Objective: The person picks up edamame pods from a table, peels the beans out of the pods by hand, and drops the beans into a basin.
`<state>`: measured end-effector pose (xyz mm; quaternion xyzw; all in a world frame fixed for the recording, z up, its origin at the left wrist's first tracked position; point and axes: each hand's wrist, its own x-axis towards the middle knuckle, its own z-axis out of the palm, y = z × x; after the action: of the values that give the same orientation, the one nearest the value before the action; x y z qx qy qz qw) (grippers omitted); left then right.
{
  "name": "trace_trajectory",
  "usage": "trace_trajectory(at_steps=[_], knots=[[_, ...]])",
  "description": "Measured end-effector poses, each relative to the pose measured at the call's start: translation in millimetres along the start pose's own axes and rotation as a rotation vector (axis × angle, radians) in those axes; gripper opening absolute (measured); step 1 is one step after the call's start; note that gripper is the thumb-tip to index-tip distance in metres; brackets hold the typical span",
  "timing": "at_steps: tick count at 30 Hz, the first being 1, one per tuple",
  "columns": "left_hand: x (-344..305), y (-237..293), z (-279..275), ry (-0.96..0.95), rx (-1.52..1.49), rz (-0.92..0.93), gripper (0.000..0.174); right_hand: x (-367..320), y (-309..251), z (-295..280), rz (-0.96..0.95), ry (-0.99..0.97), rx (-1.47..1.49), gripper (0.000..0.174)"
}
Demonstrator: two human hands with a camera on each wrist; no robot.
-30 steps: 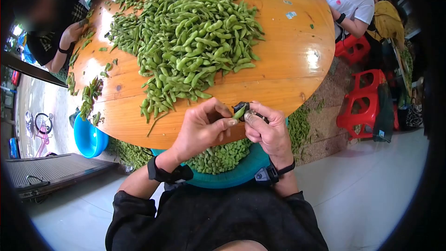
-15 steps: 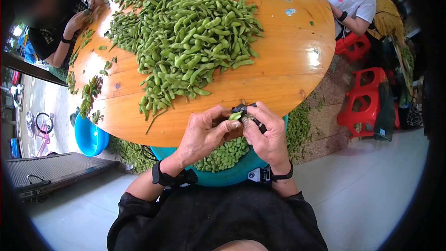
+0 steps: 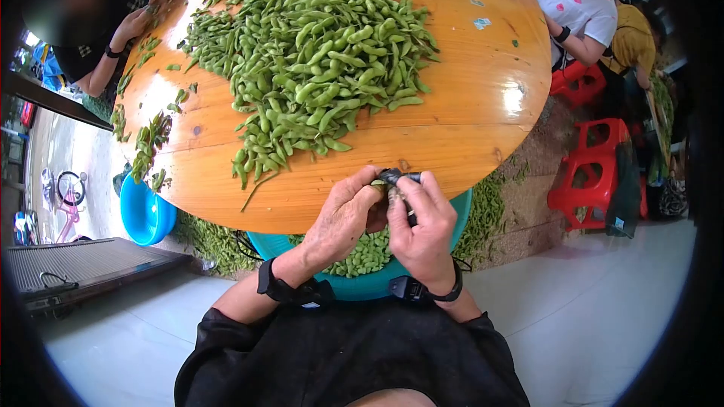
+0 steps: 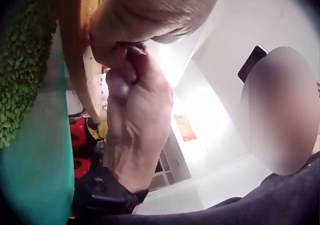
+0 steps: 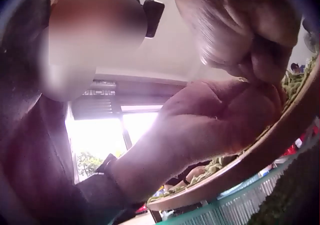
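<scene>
In the head view, my left hand [image 3: 335, 222] pinches a green soybean pod [image 3: 378, 182] between thumb and fingers over the table's near edge. My right hand [image 3: 424, 230] meets it from the other side, thumb and fingers closed at the pod's end. Black wrapping [image 3: 392, 175] covers some right fingertips. Fingers hide most of the pod. Below both hands, a teal basin [image 3: 461, 218] holds shelled green beans [image 3: 362, 258]. In the left wrist view, the right hand [image 4: 142, 102] reaches up to the left hand's fingers; the right wrist view shows the left hand [image 5: 215, 117] from below.
A large heap of pods [image 3: 324, 60] covers much of the round wooden table [image 3: 483, 98]. Empty pods [image 3: 151, 143] lie at its left edge. A blue basin [image 3: 147, 218] stands lower left, red stools [image 3: 592, 173] at right. Two people sit across the table.
My hands have drawn together, and the pod that stuck out between them is now mostly covered by fingers. The right hand has turned over it. The head view has shifted slightly.
</scene>
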<state>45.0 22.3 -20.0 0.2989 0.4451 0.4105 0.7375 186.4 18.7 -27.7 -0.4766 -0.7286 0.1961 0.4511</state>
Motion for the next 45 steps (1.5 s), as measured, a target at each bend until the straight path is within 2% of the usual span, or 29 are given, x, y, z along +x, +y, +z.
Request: trace_trajectory(at_steps=[2,3,7,10,11,12,13,14,15,16,17,18,20,21,23,26,30,31,32,35,36,37,38,39,40,41,43,45], knots=[[0.4,0.9,-0.5,-0.006,-0.153,-0.066,0.026,4.1,3.0,-5.8,0.123,-0.056,0.165,0.019],[6.1,-11.9,-10.6,-0.087,-0.268,-0.046,0.03,6.6,4.4,-7.5,0.12,-0.054,0.165,0.017],[1.9,-11.5,-10.2,-0.037,-0.247,-0.076,0.033,5.4,10.0,-9.1,0.251,-0.071,0.32,0.015],[-7.0,-3.9,-8.3,-0.123,-0.182,0.022,0.03,0.1,17.7,-29.7,0.327,-0.054,0.405,0.014],[-11.9,-0.8,-13.2,-0.273,0.086,0.06,0.027,-0.1,14.9,-44.6,0.421,-0.021,0.459,0.013],[-15.9,1.9,-19.6,-0.417,0.356,0.098,0.024,-4.1,21.3,-59.0,0.42,0.058,0.487,0.015],[-12.3,3.5,-30.1,-0.631,0.674,0.366,0.021,-4.3,25.2,-81.4,0.391,0.059,0.435,0.018],[-16.0,13.0,-32.5,-0.628,0.675,0.365,0.021,-11.8,34.6,-105.0,0.452,0.059,0.319,0.021],[-23.2,26.4,-30.6,-0.523,0.815,0.365,0.023,-21.2,49.6,-126.8,0.485,0.047,0.269,0.023],[-25.9,34.4,-29.9,-0.413,0.952,0.363,0.024,-25.3,58.2,-145.2,0.549,0.01,0.032,0.025],[-19.0,33.7,-34.5,-0.221,1.053,0.539,0.026,-26.1,60.9,-156.6,0.634,0.015,-0.132,0.027],[-8.2,36.0,-39.9,-0.217,1.053,0.542,0.026,-29.9,68.9,-162.1,0.63,0.013,-0.131,0.027],[13.0,42.6,-49.5,0.247,1.598,0.834,0.028,-31.5,78.9,-162.6,0.478,0.063,-0.442,0.029],[17.9,42.7,-52.0,0.25,1.598,0.837,0.028,-30.6,74.5,-158.4,0.563,0.089,-0.363,0.03],[23.2,42.8,-54.6,0.231,1.727,0.892,0.027,-22.0,66.1,-140.9,0.494,0.068,-0.322,0.029],[21.0,42.4,-54.4,0.21,1.755,0.833,0.027,-9.2,53.2,-106.4,0.356,0.02,-0.223,0.022],[17.7,40.5,-53.9,0.211,1.728,0.847,0.026,6.6,26.2,-64.7,0.337,-0.111,0.017,0.02],[18.1,38.7,-53.6,0.203,1.602,0.86,0.026,9.1,24.0,-56.9,0.286,-0.139,0.057,0.02],[18.1,37.7,-53.3,0.194,1.478,0.87,0.025,12.3,19.6,-47.6,0.301,-0.137,0.159,0.021],[19.0,32.3,-43.5,0.206,1.359,0.918,0.022,14.9,23.6,-25.0,0.327,-0.153,0.229,0.023],[16.5,32.5,-38.9,0.205,1.359,0.921,0.022,16.5,22.8,-18.8,0.444,-0.167,0.379,0.024],[12.4,34.5,-33.1,0.17,1.181,0.765,0.021,17.6,21.0,-14.3,0.562,-0.179,0.529,0.026],[9.7,34.4,-29.4,0.134,1.001,0.61,0.02,18.3,17.9,-11.7,0.563,-0.177,0.526,0.026],[11.8,27.9,-30.2,0.101,0.851,0.636,0.017,18.9,14.7,-10.2,0.615,-0.188,0.694,0.027],[11.9,23.1,-28.4,0.098,0.848,0.635,0.017,19.0,13.3,-10.2,0.667,-0.198,0.863,0.028],[11.6,18.5,-26.2,0.091,0.723,0.561,0.015,18.0,14.2,-10.2,0.649,-0.222,0.932,0.029],[9.0,13.5,-23.4,0.12,0.545,0.403,0.012,16.5,15.7,-10.2,0.672,-0.225,0.959,0.028],[6.1,12.3,-24.8,0.124,0.587,0.367,0.013,14.7,17.4,-10.2,0.695,-0.229,0.987,0.027]])
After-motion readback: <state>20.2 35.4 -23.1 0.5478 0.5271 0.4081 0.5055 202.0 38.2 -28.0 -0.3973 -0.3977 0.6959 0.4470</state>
